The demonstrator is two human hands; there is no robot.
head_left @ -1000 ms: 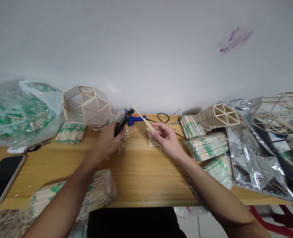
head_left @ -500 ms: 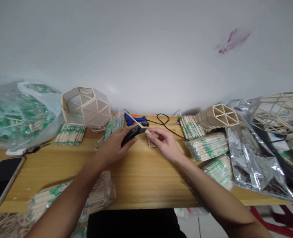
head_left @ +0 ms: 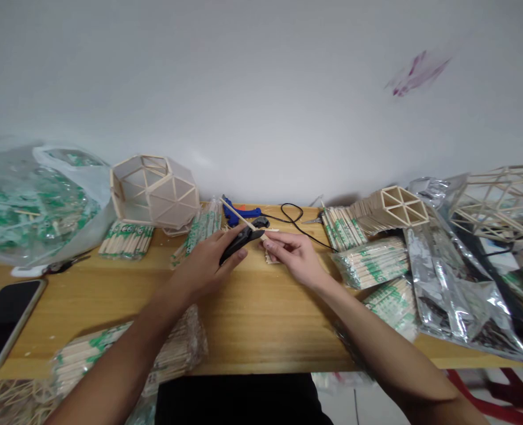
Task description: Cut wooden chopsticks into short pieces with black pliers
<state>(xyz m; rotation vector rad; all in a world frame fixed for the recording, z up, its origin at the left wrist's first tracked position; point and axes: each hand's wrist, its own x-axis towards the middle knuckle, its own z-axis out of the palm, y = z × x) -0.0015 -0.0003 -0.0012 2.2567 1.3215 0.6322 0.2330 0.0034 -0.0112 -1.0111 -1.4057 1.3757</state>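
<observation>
A: Where is the wooden stick (head_left: 237,213), and how far along is it?
B: It slants up and away from the black cutter (head_left: 239,241), over the middle of the surface (head_left: 261,321); its far part is long and straight, and the cutter's jaws meet it near its lower end; whether they have gone right through, I cannot tell.
A: And each hand?
B: The left hand (head_left: 205,260) is wrapped round the cutter's handles; the right hand (head_left: 297,255) has thumb and fingers pinched narrow on what looks to be the stick's near end, close by the jaws.
A: What looks done?
B: Short pieces (head_left: 273,258) lie stacked just under the right hand, so I judge some cutting is behind us; farther out to the right, a row of hexagonal frames (head_left: 403,206) stands assembled, and to the left a panelled drum (head_left: 173,192) is built up.
A: What is left?
B: Plenty of raw stock, I would say; a wrapped bundle (head_left: 372,261) lies on the right and another packet (head_left: 126,239) below the drum, both full of sticks; the blue tool (head_left: 244,213) rests near the wall (head_left: 261,118), with neither hand on it.
</observation>
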